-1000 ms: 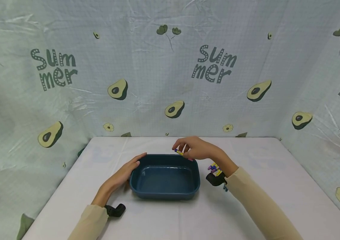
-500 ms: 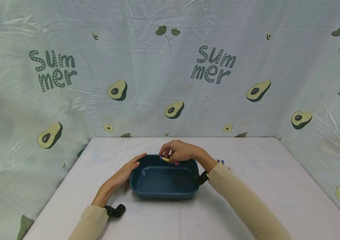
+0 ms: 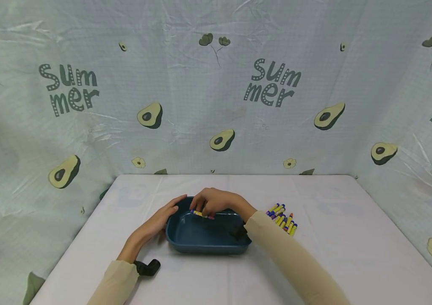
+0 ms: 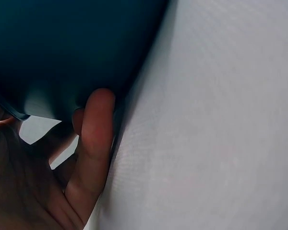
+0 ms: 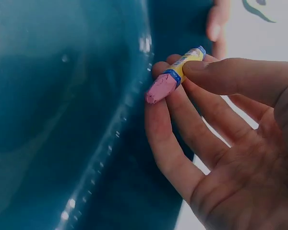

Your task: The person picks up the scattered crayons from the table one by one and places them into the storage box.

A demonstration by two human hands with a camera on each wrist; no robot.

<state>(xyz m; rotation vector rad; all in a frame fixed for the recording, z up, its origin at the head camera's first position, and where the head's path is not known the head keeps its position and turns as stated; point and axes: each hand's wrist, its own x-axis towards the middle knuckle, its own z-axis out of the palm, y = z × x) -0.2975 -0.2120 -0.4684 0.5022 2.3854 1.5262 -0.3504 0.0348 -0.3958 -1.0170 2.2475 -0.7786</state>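
Observation:
In the head view, my left hand holds the left side of a dark blue plastic bin, its thumb over the rim. From the left wrist view, one finger lies against the bin's outer wall. My right hand is over the inside of the bin toward its far wall, pinching a pink crayon with a yellow and blue wrapper. The thumb presses the wrapper against the fingers, and the crayon's pink tip points out over the bin floor.
Several more crayons in yellow wrappers lie loose on the white table, right of the bin and partly behind the right sleeve. A printed cloth hangs behind the table. Each wrist wears a black camera.
My right hand has moved left and down into the bin with the pink crayon. The loose crayons show more from behind the right arm. The left hand stays put.

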